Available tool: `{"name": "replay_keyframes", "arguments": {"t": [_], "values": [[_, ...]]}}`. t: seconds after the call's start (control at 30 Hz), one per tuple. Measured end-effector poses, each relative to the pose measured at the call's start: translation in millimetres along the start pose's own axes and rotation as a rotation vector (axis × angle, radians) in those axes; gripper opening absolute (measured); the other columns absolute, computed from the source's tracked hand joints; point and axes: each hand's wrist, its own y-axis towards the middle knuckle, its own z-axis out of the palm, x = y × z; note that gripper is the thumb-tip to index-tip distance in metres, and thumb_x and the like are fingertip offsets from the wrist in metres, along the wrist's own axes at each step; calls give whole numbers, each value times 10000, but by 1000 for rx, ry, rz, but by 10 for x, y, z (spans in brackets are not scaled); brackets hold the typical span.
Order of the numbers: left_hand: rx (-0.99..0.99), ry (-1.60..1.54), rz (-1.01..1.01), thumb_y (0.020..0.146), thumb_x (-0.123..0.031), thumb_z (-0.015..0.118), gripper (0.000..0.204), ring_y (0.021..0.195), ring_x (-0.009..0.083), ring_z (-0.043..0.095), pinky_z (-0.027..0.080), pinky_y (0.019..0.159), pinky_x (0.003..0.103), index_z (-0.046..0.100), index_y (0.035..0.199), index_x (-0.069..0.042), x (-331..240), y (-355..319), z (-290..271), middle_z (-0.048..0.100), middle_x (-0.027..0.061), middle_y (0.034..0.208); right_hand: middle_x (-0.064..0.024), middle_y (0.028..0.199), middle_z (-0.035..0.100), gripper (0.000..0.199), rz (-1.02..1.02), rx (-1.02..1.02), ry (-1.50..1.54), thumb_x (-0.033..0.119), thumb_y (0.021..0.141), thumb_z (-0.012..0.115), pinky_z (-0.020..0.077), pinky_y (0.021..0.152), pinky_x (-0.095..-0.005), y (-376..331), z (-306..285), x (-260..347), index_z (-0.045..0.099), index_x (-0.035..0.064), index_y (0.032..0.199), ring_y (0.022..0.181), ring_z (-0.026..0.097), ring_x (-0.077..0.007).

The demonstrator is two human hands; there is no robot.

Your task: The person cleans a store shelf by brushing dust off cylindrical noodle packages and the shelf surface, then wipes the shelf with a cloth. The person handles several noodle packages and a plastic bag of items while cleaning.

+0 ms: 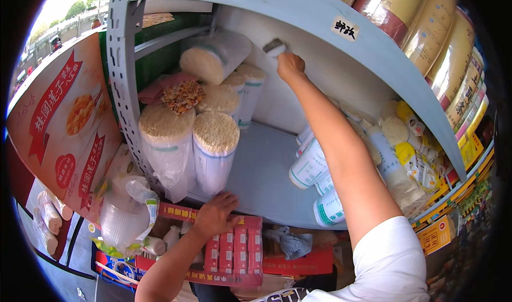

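Reaching deep into the shelf, the right hand is closing its grip tight around a small brush by the back wall. The left hand is resting open on the red box, holding nothing, below the noodle bundles.

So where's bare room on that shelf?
A bare strip of shelf runs between the noodle bundles on the left and the lying packs on the right, back to the wall. Both sides are crowded.
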Motion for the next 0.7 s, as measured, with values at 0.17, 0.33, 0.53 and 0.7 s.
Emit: {"name": "replay_keyframes", "arguments": {"t": [0.17,0.33,0.53,0.7], "values": [[-14,12,-2,797,-322,685,424,1197,295,523,430,1019,379,634,1077,-9,37,-52,-3,610,134,1209,-141,1048,686,302,39,-309,543,206,891,561,517,792,-357,-131,-124,80,672,145,1165,932,663,-264],[-34,11,-3,800,-324,681,426,1193,287,527,416,1033,375,639,1086,-11,58,-91,53,613,135,1199,-8,668,502,356,54,-243,1422,127,932,534,354,390,-282,165,-296,838,576,75,1282,437,378,-93],[-25,-48,14,810,-339,666,433,1197,282,527,416,1033,377,639,1093,-13,2,-20,68,608,132,1219,-3,721,501,398,6,-339,1519,101,959,504,345,394,-251,323,-292,1505,484,37,1351,487,379,-82],[-14,-21,-51,798,-313,678,422,1188,289,532,428,1022,383,636,1099,-20,59,-111,-24,614,125,1205,-7,706,484,385,-29,109,2045,95,972,488,310,418,-234,-232,-627,1502,480,99,1357,508,344,-70]]}}
